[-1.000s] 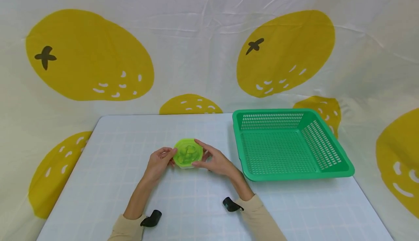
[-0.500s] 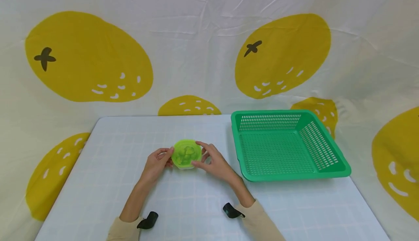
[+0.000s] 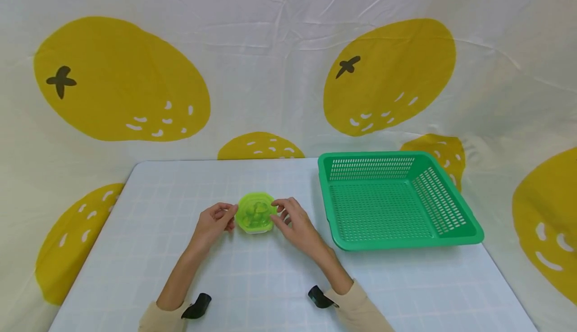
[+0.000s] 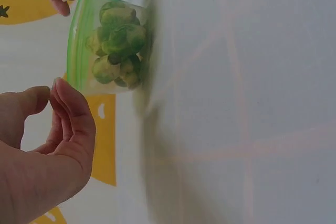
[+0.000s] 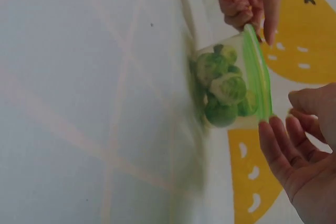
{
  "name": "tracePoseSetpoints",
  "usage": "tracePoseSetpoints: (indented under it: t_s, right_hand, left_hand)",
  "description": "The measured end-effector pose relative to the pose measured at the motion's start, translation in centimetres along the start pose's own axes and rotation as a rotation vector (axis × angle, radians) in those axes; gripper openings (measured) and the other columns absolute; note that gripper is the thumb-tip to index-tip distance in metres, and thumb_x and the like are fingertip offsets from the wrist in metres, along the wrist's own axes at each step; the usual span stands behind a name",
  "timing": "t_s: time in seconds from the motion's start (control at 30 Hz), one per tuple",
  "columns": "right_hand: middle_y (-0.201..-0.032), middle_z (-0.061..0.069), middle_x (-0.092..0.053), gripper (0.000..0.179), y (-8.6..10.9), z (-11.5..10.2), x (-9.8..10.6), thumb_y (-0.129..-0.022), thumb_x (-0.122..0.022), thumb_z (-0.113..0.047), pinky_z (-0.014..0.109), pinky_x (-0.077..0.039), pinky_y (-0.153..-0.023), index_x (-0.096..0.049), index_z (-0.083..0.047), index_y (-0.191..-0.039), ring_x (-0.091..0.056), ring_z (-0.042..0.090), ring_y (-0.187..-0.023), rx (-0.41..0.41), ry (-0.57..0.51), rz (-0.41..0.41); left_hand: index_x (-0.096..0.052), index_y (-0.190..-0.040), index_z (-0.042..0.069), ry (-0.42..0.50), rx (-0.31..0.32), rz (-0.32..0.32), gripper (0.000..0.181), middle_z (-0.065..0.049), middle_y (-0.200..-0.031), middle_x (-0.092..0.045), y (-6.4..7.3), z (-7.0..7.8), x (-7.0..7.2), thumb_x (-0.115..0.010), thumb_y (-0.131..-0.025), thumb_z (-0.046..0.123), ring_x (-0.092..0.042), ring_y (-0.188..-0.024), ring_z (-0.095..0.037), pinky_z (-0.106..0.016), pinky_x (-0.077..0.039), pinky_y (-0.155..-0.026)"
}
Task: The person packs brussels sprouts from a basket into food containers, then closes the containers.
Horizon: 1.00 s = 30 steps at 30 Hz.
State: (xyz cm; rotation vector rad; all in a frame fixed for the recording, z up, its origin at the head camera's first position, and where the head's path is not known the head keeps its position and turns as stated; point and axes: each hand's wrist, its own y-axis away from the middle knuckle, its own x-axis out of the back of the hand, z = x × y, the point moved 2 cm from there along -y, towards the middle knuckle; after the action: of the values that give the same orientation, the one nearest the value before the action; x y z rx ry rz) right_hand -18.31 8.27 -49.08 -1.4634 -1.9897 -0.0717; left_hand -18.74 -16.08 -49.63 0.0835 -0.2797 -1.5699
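Observation:
A small clear plastic container (image 3: 255,213) with a bright green lid (image 4: 75,45) stands on the table between my hands. Several Brussels sprouts (image 4: 119,40) show through its wall. At its left edge, my left hand (image 3: 212,226) has thumb and forefinger tips close together, right by the lid's corner, with nothing visible between them. My right hand (image 3: 297,226) is just right of the container. Its thumb and fingers are spread apart and loosely bent, the fingertips close to the rim in the right wrist view.
A green perforated plastic basket (image 3: 333,237) stands at the back right of the table, with nothing in it. The pale checked tabletop (image 3: 261,282) extends in front of the hands. Behind it hangs a white cloth (image 3: 266,81) with yellow fruit prints.
Both hands have loosened from the container. The right thumb and fingers have drawn back to the right off the lid, and the left fingertips have shifted slightly left. The container stays in place.

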Motion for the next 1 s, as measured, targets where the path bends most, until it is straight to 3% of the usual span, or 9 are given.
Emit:
tracePoseSetpoints:
  t_s: [0.17, 0.47, 0.67, 0.87, 1.0]
  right_hand:
    - [-0.112, 0.013, -0.060, 0.021, -0.1, -0.8, 0.5, -0.102, -0.064, -0.005, 0.030, -0.058, -0.076, -0.062, 0.004, -0.121, -0.061, 0.021, -0.090, 0.049, 0.013, 0.047]
    - [-0.111, 0.016, -0.061, 0.018, -0.2, -2.9, 2.0, -0.100, -0.066, -0.004, 0.032, -0.059, -0.080, -0.064, 0.003, -0.117, -0.063, 0.019, -0.090, 0.081, 0.031, 0.065]
    - [-0.110, 0.009, -0.061, 0.014, 0.0, -3.7, 3.7, -0.099, -0.068, -0.002, 0.035, -0.059, -0.083, -0.066, -0.004, -0.113, -0.062, 0.017, -0.094, 0.114, 0.099, 0.109]
    - [-0.106, 0.009, -0.062, 0.015, 0.3, -3.7, 5.9, -0.095, -0.072, 0.000, 0.036, -0.058, -0.087, -0.068, -0.005, -0.108, -0.064, 0.026, -0.097, 0.209, 0.170, 0.191]
    - [-0.105, 0.007, -0.063, 0.017, 0.7, -3.0, 7.4, -0.093, -0.075, -0.001, 0.032, -0.056, -0.089, -0.069, -0.005, -0.108, -0.063, 0.025, -0.100, 0.248, 0.244, 0.232]
  left_hand:
    - [-0.064, -0.117, -0.003, -0.043, -0.049, -0.022, 0.038, -0.012, -0.080, -0.068, 0.4, 0.8, 0.0, -0.069, -0.101, 0.031, -0.063, -0.070, -0.022, -0.027, -0.057, -0.064]
    - [-0.067, -0.116, -0.001, -0.219, -0.158, -0.015, 0.034, -0.016, -0.090, -0.070, 1.1, 2.7, 0.5, -0.066, -0.103, 0.031, -0.066, -0.074, -0.032, -0.032, -0.058, -0.065]
    - [-0.069, -0.113, 0.003, -0.366, -0.247, 0.035, 0.028, -0.018, -0.094, -0.071, 1.5, 3.7, 1.3, -0.066, -0.103, 0.028, -0.068, -0.080, -0.032, -0.027, -0.056, -0.064]
    - [-0.071, -0.105, 0.005, -0.489, -0.362, 0.119, 0.019, -0.010, -0.089, -0.071, 1.9, 4.2, 2.3, -0.069, -0.101, 0.023, -0.065, -0.080, -0.019, -0.021, -0.053, -0.069]
    - [-0.070, -0.102, 0.004, -0.534, -0.417, 0.163, 0.014, -0.005, -0.083, -0.068, 2.1, 4.2, 2.9, -0.071, -0.099, 0.018, -0.062, -0.077, -0.018, -0.018, -0.051, -0.068]
